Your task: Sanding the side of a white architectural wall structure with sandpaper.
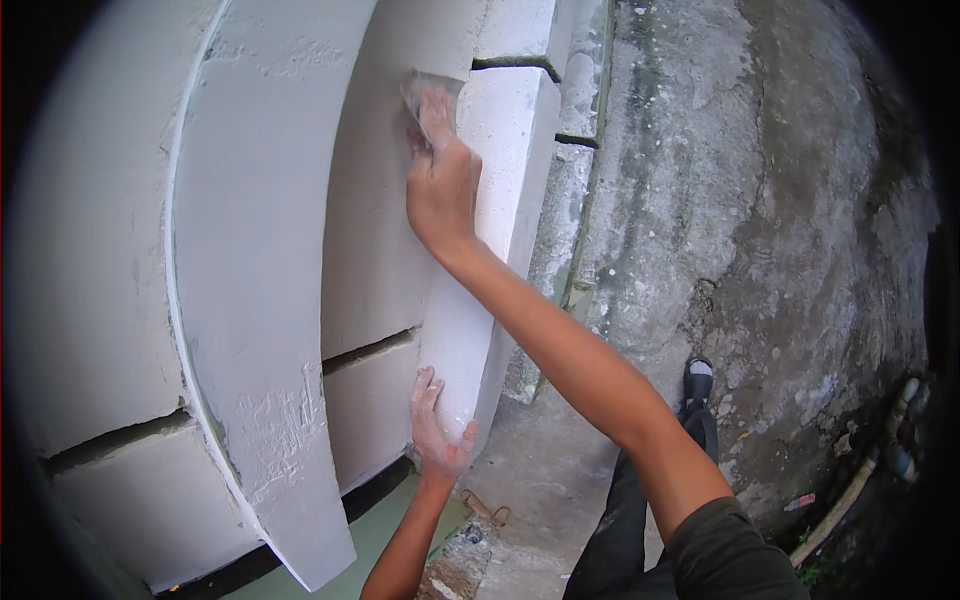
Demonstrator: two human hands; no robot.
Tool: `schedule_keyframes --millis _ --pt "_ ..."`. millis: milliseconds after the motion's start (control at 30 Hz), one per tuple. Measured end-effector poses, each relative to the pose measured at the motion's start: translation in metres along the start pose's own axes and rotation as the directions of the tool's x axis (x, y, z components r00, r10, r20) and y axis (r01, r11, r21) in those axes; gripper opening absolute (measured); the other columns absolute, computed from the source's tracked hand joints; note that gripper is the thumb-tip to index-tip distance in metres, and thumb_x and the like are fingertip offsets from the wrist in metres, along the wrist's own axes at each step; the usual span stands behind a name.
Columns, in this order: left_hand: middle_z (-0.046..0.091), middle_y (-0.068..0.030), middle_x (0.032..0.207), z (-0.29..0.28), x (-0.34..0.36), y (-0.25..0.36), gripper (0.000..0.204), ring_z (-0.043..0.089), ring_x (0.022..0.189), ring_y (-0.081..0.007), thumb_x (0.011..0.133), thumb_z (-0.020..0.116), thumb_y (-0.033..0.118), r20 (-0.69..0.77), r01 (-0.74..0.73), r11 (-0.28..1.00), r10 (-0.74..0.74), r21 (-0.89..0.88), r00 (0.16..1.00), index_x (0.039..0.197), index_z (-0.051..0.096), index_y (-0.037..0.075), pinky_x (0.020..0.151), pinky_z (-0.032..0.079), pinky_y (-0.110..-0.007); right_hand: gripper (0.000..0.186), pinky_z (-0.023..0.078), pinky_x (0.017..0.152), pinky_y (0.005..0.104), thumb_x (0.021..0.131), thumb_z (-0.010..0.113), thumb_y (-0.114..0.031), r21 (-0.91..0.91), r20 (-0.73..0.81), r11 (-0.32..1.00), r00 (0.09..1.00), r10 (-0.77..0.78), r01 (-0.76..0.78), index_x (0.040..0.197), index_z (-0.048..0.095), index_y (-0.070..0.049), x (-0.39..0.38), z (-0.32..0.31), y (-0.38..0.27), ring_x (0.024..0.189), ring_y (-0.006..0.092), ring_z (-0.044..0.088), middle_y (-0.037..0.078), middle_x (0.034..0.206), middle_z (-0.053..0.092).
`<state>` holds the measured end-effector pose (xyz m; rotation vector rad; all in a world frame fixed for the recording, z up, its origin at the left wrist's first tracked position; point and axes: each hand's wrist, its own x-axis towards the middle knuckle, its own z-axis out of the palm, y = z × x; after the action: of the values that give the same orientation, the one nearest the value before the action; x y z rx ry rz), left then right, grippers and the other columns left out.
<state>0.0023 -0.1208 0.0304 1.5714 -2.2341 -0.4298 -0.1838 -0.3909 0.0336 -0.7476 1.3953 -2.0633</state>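
My right hand [443,190] reaches far up, its fingers closed on a thin, flat, greyish plate [411,92], blurred and partly hidden by the fingers. That plate lies against the recessed white wall panel [380,230], beside the raised white block ledge [490,190]. Lower down, my left hand [440,430] rests on the lower part of the same ledge, fingers stretched out and apart, holding nothing. White dust coats the fingers of both hands.
Left of the recess, a broad white upright band [265,250] stands out, with rough patches. Dark horizontal grooves [370,350] cut the wall. To the right runs a stained concrete floor [690,200], where my shoe [699,380] stands. A pale pole [850,490] lies at the lower right.
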Motion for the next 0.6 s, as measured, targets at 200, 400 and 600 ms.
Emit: schedule_keyframes --millis 200,400,600 --pt "0.046 -0.0299 0.146 -0.002 0.003 0.0 0.071 0.045 0.135 -0.0447 0.092 0.062 0.051 -0.002 -0.009 0.999 0.009 0.051 1.0 0.135 0.048 -0.004 0.114 0.033 -0.053 0.051 0.037 0.116 0.0451 0.087 0.044 0.011 -0.014 0.034 1.0 0.999 0.028 -0.028 0.138 0.052 0.011 -0.037 -0.001 -0.005 0.14 0.0459 0.038 0.032 0.143 0.049" --pt "0.045 -0.0313 0.146 -0.009 0.003 0.005 0.07 0.043 0.136 -0.0485 0.092 0.065 0.047 0.04 -0.004 1.0 0.003 0.028 0.999 0.136 0.046 -0.005 0.114 0.033 -0.055 0.06 0.033 0.118 0.0454 0.082 0.042 0.017 0.028 0.161 0.942 0.931 0.327 -0.336 0.141 0.049 0.01 0.066 -0.013 -0.031 0.143 0.0445 0.036 0.032 0.15 0.042" --pt "0.044 -0.0314 0.146 -0.006 0.002 0.0 0.072 0.043 0.136 -0.0486 0.092 0.065 0.047 0.037 -0.02 0.999 0.019 0.033 0.999 0.137 0.045 -0.005 0.114 0.033 -0.055 0.055 0.035 0.117 0.046 0.084 0.039 0.013 0.016 0.046 0.999 0.998 0.033 -0.034 0.137 0.052 0.012 -0.009 -0.003 -0.005 0.14 0.0469 0.039 0.034 0.145 0.045"
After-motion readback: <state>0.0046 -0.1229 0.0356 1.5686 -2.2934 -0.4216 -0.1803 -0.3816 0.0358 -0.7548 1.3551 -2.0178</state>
